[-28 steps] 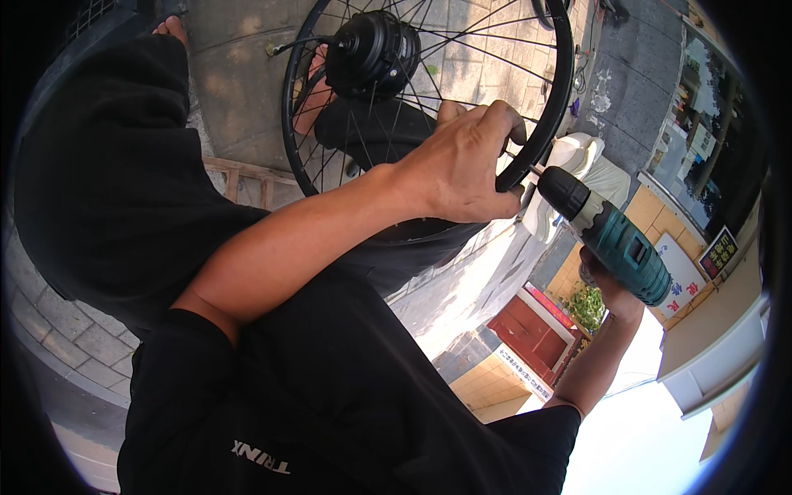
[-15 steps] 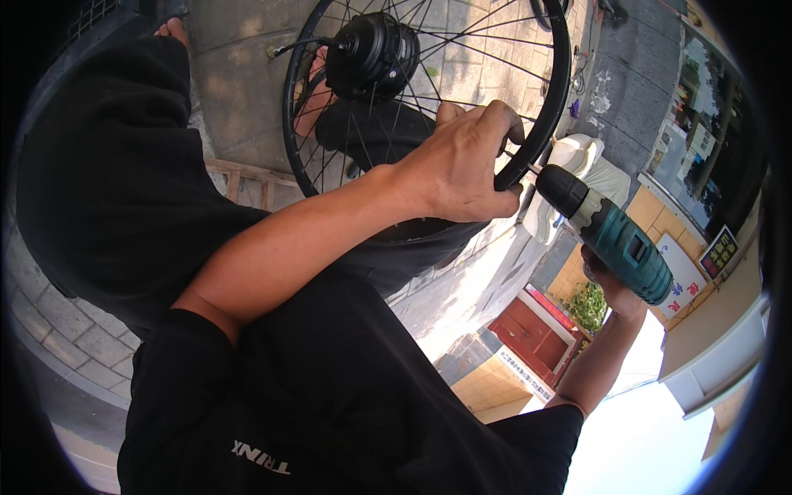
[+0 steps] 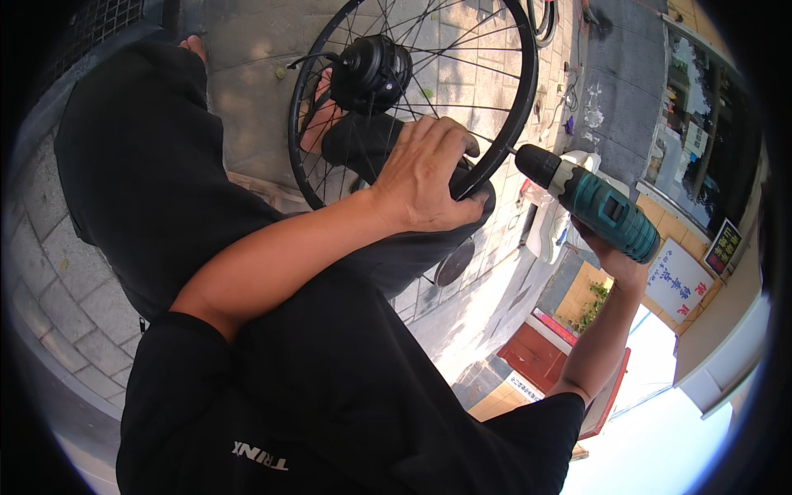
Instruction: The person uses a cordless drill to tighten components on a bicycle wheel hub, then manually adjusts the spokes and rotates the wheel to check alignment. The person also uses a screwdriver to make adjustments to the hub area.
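A black spoked bicycle wheel (image 3: pixel 522 99) leans across my lap, with a thick black hub motor (image 3: pixel 373 73) at its centre and a short cable coming off the axle. My left hand (image 3: pixel 429 175) is closed round the rim at its near right part, thumb below and fingers over the spokes. My right hand (image 3: pixel 609 247) grips a teal and black cordless drill (image 3: pixel 606 210) by the handle, mostly hidden behind the drill's body. The drill's chuck points at the outer side of the rim, just beyond my left fingers, and its thin bit reaches the rim there.
My knees in black trousers (image 3: pixel 148 148) lie under and left of the wheel. White chair-like furniture (image 3: pixel 549 227) stands behind the drill. Grey paving (image 3: pixel 74 289) surrounds me, with a shop window (image 3: pixel 701 124), signs (image 3: pixel 678 280) and black tubing (image 3: pixel 542 21) at the right.
The wheel, my left hand and the drill have shifted a little left in the picture. My left hand keeps its hold on the rim, and the drill bit still meets the rim's outer side.
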The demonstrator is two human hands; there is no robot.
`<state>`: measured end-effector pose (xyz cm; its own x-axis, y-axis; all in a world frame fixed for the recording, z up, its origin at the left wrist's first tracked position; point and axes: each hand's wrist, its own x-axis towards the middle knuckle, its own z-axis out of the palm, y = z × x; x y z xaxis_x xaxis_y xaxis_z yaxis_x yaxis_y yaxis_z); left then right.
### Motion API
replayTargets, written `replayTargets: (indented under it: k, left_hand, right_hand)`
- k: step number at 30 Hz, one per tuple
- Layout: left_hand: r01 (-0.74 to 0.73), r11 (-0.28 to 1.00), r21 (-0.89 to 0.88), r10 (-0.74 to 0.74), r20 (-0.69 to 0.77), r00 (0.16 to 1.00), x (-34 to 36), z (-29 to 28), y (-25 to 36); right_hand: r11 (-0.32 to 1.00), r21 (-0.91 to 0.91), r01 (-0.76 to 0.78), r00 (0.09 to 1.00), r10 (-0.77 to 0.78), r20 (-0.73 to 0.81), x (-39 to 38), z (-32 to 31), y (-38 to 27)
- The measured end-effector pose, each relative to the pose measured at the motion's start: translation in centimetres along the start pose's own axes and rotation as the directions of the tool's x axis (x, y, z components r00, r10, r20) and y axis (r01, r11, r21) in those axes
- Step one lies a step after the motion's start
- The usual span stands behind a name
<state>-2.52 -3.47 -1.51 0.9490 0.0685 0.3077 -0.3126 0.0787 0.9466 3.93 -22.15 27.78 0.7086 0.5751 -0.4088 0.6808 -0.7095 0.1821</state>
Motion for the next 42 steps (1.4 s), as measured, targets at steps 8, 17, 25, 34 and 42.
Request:
replayTargets:
  k: [8, 17, 25, 34, 42]
  left_hand:
    - [-0.003, 0.995, 0.101, -0.018, 0.202, 0.979, 0.7, -2.1, 1.3]
    - [0.149, 0.988, 0.026, -0.151, 0.286, 0.946, 3.3, -4.3, 1.8]
    - [0.235, 0.972, 0.001, -0.222, 0.334, 0.916, 3.9, -3.6, 1.3]
    - [0.26, 0.965, 0.041, -0.256, 0.375, 0.891, 4.4, -2.7, 1.6]
    - [0.27, 0.963, 0.012, -0.25, 0.422, 0.871, 4.7, -2.4, 1.6]
  right_hand:
    - [0.975, 0.182, -0.126, 0.988, 0.141, -0.07, -0.2, 1.7, -0.1]
    - [0.992, 0.105, 0.075, 0.982, -0.055, -0.183, -1.3, -0.6, -0.5]
    - [0.98, 0.195, 0.049, 0.961, 0.007, -0.276, -2.0, 4.0, -4.2]
    - [0.955, 0.298, 0.008, 0.984, 0.046, -0.174, -1.9, 4.0, -3.0]
    - [0.966, -0.213, 0.149, 0.981, -0.172, -0.091, 1.5, -1.7, -5.3]
